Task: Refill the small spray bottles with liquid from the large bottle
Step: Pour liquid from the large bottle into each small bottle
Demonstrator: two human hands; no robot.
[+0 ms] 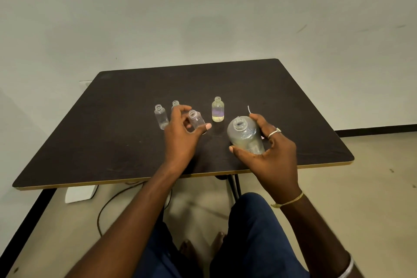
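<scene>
My right hand (274, 153) grips the large clear bottle (244, 135), uncapped and tilted a little toward me, above the dark table (112, 142). My left hand (182, 135) holds a small clear bottle (196, 120) with an open neck, tilted, between thumb and fingers. A small bottle with pale liquid (218, 109) stands upright between the hands, further back. Another empty small bottle (161, 116) stands left of my left hand. A third (175, 104) shows only its neck behind my fingers.
A thin white tube (249, 109) sticks up behind the large bottle. The table's near edge runs just below my wrists. Under the table are a white box (80, 194), a black cable (108, 205) and my knees.
</scene>
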